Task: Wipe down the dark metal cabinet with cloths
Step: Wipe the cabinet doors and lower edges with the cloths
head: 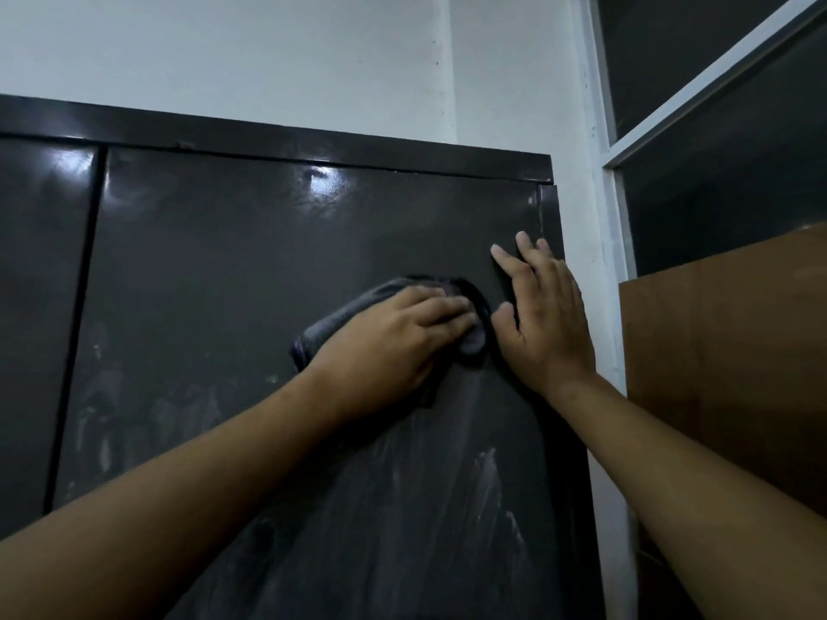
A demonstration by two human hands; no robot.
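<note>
The dark metal cabinet [250, 243] fills the middle of the view, its right door glossy near the top and streaked with pale smears lower down. A dark grey cloth [340, 315] lies bunched against the upper right part of that door. My left hand [394, 346] presses flat on the cloth, fingers stretched toward the right. My right hand [543, 315] rests with straight fingers on the door close to its right edge, just beside the cloth, holding nothing.
A white wall [268, 55] rises behind the cabinet. A white frame post [608, 243] runs right of it, with dark panes [716, 208] above. A brown board [734, 360] stands at the right. The left cabinet door [40, 306] lies beyond a vertical seam.
</note>
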